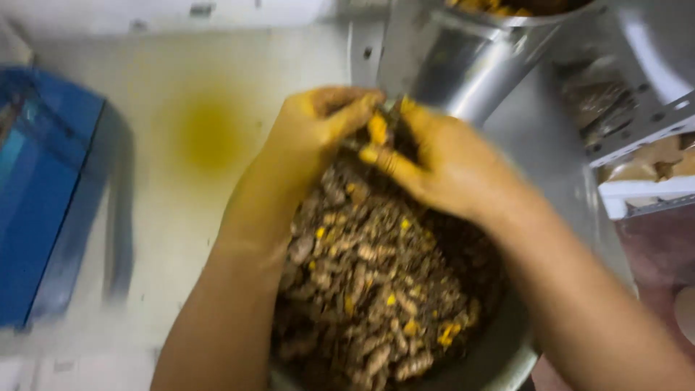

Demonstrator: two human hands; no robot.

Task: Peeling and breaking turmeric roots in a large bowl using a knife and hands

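Head view, both hands' grip closed on turmeric piece [377, 130], long axis upright, above bowl [499, 355]

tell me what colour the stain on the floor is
Yellow, on the pale floor, left of the left hand; head view.

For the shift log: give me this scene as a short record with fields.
left hand: stained yellow, fingers curled at the far edge of the root pile
right hand: stained yellow, pinching an orange-yellow root piece
roots: brown knobbly pieces, some with cut yellow faces, heaped in a metal bowl
above the hands: shiny metal chute of a machine
floor: pale, with a yellow stain
left edge: blue container
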